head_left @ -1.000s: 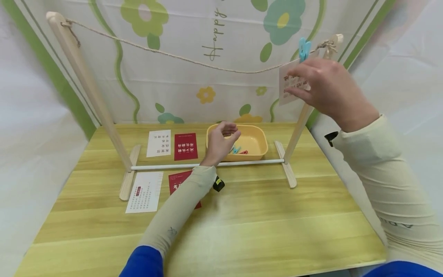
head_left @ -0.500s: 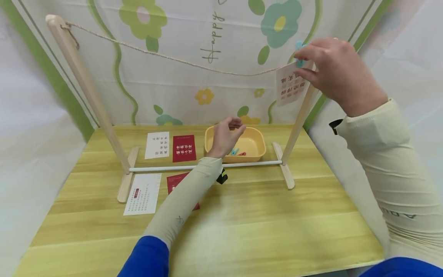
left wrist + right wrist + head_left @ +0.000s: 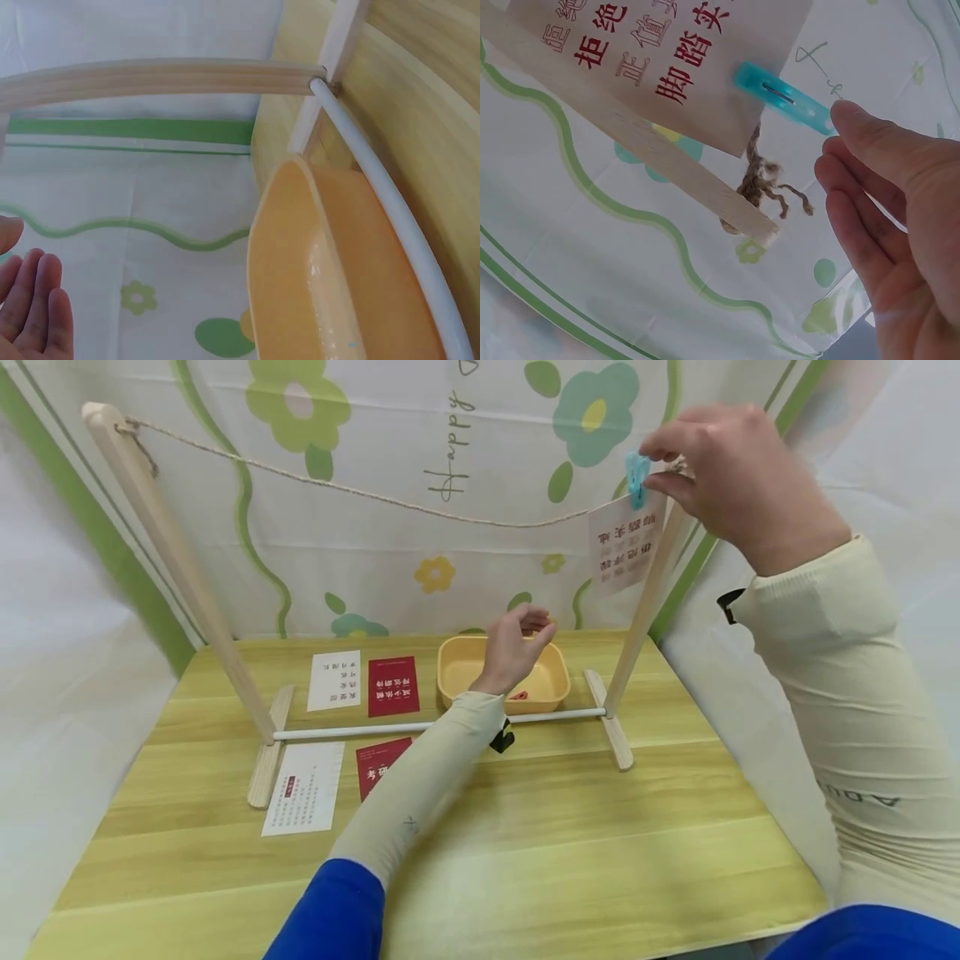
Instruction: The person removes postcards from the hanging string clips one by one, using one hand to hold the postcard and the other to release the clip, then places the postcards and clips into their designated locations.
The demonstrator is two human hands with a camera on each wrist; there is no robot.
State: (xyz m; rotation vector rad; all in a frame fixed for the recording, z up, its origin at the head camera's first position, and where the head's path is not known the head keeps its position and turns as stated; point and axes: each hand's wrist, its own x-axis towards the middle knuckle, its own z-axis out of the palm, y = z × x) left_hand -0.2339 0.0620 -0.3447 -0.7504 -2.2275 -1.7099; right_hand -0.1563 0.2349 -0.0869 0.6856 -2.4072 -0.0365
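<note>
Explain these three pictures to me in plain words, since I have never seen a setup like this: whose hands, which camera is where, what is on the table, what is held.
No machine here: a person works with two bare hands. The wide picture comes from a camera on the head, looking down; the other two come from cameras on each wrist.

The right hand pinches a blue clothespin that clips a white card to a string stretched between the posts of a wooden rack. The right wrist view shows this up close.

The left hand hovers over a yellow tray with curled fingers; whether it holds anything cannot be told.

On the wooden table lie two white cards and two red cards.
</note>
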